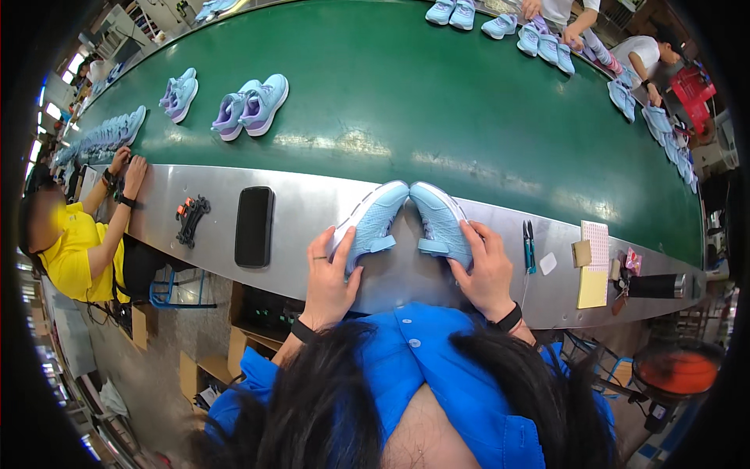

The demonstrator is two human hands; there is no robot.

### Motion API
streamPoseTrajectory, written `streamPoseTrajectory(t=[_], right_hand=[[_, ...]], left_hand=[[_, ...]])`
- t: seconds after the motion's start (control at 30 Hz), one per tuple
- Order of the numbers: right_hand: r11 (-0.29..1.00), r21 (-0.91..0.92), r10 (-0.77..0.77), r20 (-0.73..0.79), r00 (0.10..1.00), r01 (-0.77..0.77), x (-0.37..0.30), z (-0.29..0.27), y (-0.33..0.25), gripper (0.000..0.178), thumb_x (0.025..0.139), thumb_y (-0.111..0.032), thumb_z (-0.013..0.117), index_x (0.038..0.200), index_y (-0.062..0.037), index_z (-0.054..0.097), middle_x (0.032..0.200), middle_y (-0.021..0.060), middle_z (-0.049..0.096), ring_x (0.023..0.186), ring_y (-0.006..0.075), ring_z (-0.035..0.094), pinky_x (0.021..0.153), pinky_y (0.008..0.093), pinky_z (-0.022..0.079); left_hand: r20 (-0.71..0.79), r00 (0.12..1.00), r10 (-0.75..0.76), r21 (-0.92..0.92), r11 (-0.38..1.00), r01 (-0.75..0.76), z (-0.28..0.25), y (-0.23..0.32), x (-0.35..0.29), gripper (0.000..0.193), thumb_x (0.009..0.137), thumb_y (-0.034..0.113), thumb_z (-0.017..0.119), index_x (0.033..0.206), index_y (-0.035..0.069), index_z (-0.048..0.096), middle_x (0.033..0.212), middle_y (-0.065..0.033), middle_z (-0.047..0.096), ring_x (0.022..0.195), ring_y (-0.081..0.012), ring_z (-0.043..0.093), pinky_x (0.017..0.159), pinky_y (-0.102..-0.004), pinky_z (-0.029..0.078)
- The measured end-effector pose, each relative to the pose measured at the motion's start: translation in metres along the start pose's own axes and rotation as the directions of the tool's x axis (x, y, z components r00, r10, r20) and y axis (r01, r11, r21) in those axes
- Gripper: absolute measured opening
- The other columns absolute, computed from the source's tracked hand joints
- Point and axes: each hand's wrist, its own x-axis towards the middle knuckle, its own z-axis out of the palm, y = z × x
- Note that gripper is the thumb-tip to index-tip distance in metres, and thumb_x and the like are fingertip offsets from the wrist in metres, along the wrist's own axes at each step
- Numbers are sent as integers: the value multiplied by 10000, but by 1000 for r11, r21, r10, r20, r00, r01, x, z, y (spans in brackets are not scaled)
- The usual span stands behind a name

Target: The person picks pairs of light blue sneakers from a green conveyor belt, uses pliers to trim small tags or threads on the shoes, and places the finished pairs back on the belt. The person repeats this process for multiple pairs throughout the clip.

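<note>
Hands (331, 283) each gripping one pale-blue shoe (373, 219); textured uppers, white sole edges, straps, toes together

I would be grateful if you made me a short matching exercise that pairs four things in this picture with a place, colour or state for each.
1. left hand
2. black phone
3. yellow notepad
4. wide work surface

A. green, beyond the metal ledge
B. on the metal ledge, to the right of the right hand
C. gripping a light-blue shoe
D. on the metal ledge, to the left of the left hand

Right pairs: 1-C, 2-D, 3-B, 4-A
</note>
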Motion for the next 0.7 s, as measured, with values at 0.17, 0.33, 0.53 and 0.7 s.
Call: streamPoseTrajectory(t=[0.17, 0.33, 0.53, 0.7], right_hand=[[994, 75, 74, 8, 997, -74, -4, -1, 3, 736, 716, -141, 775, 1381, -70, 468, 1247, 146, 560, 1099, 351, 568, 857, 409, 511], [977, 138, 157, 73, 985, -166, -1, -2, 8, 703, 793, -170, 755, 1397, -27, 424, 1153, 159, 611, 1015, 329, 617, 862, 408, 512], [162, 681, 175, 692, 700, -714, 11, 0, 7, 599, 995, -314, 542, 1471, -8, 345, 1261, 120, 583, 1026, 159, 625, 588, 247, 538], [301, 703, 101, 648, 754, -645, 21, 0, -1, 600, 1016, -308, 486, 1507, -16, 306, 1331, 137, 559, 1105, 202, 606, 612, 254, 541]], left_hand=[[-57, 997, -51, -138, 990, 43, 3, 0, -6, 835, 740, 32, 763, 1468, 77, 357, 1358, -227, 396, 1196, -398, 459, 979, -432, 440], [4, 991, -135, -193, 972, 133, -1, 4, 2, 803, 774, 65, 763, 1455, 45, 338, 1281, -201, 483, 1123, -362, 540, 935, -406, 480], [546, 768, -334, -778, 136, 613, -13, 7, 17, 587, 980, 176, 595, 1452, 19, 283, 1281, -164, 492, 1177, -220, 551, 947, -372, 518], [517, 804, -294, -834, 39, 550, -4, 18, 15, 581, 1002, 143, 539, 1480, 21, 233, 1303, -159, 480, 1192, -226, 544, 1005, -377, 494]])
